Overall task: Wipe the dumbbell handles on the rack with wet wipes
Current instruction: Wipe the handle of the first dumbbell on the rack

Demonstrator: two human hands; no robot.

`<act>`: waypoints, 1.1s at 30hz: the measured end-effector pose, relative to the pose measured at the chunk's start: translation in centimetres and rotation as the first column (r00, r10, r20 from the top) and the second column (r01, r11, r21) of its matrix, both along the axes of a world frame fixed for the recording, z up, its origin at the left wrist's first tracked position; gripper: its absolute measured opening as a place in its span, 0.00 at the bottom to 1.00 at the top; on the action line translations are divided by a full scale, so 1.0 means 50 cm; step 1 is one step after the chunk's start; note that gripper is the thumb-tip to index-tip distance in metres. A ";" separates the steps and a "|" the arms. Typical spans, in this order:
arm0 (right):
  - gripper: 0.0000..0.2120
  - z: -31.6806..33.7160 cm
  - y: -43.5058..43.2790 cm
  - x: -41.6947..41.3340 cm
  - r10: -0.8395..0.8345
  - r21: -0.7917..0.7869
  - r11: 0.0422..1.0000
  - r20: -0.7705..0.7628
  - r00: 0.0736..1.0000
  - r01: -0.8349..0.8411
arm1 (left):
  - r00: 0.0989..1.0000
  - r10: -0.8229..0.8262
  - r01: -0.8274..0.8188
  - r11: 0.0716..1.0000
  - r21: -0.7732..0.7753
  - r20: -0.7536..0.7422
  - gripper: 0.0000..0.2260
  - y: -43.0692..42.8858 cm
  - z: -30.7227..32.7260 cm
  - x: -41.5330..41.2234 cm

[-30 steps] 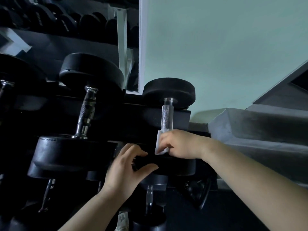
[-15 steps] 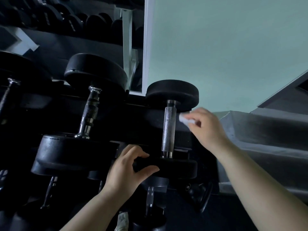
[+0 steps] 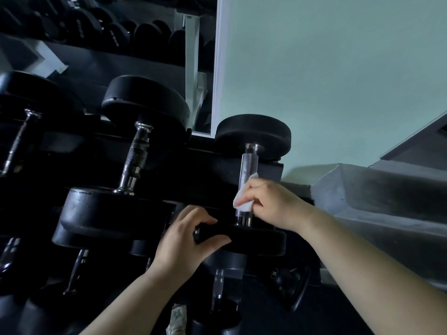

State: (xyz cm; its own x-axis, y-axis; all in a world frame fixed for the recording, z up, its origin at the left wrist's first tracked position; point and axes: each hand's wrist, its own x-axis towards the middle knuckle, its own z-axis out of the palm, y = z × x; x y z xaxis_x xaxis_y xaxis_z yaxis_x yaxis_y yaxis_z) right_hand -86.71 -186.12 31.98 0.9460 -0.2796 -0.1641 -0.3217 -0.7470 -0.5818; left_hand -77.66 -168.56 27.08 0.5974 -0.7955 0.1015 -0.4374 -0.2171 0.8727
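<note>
A small black dumbbell with a knurled steel handle point(image 3: 249, 165) lies at the right end of the dark rack point(image 3: 208, 170). My right hand point(image 3: 273, 204) wraps a white wet wipe point(image 3: 243, 203) around the lower part of that handle. My left hand point(image 3: 186, 240) grips the rim of the dumbbell's near head point(image 3: 256, 241), thumb under and fingers over. A larger dumbbell with its own steel handle point(image 3: 134, 160) sits to the left, and part of another point(image 3: 17, 143) shows at the far left edge.
More dumbbells lie on a lower tier point(image 3: 217, 284), along with a small kettlebell point(image 3: 294, 280). A mirror point(image 3: 116, 39) behind the rack reflects rows of weights. A pale green wall point(image 3: 326, 68) and grey steps point(image 3: 382, 197) stand to the right.
My right hand lifted off the handle with the wipe half a second ago and has come back down onto its lower part. My left hand kept its grip on the near head.
</note>
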 end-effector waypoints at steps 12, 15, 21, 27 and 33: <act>0.07 -0.045 -0.009 -0.019 -0.227 0.219 0.955 0.118 0.967 0.198 | 0.999 0.023 -0.022 1.000 0.021 -0.035 0.15 -0.001 -0.002 -0.002; 0.16 -0.026 -0.006 -0.048 -0.125 0.383 0.913 -0.068 0.990 0.141 | 0.999 0.001 -0.001 1.000 0.022 -0.033 0.12 0.000 0.003 -0.002; 0.15 -0.025 -0.048 0.021 -0.660 0.478 0.716 0.224 0.718 0.509 | 0.999 0.006 -0.006 1.000 0.003 -0.043 0.12 0.000 0.004 -0.003; 0.07 -0.039 -0.027 0.022 -0.459 0.246 0.879 0.201 0.866 0.409 | 0.999 0.028 -0.028 1.000 -0.007 -0.038 0.12 -0.002 0.002 -0.004; 0.04 -0.035 0.005 -0.029 -0.212 0.190 0.963 0.101 0.972 0.190 | 0.998 0.044 -0.044 0.999 -0.013 -0.034 0.12 0.001 0.005 -0.011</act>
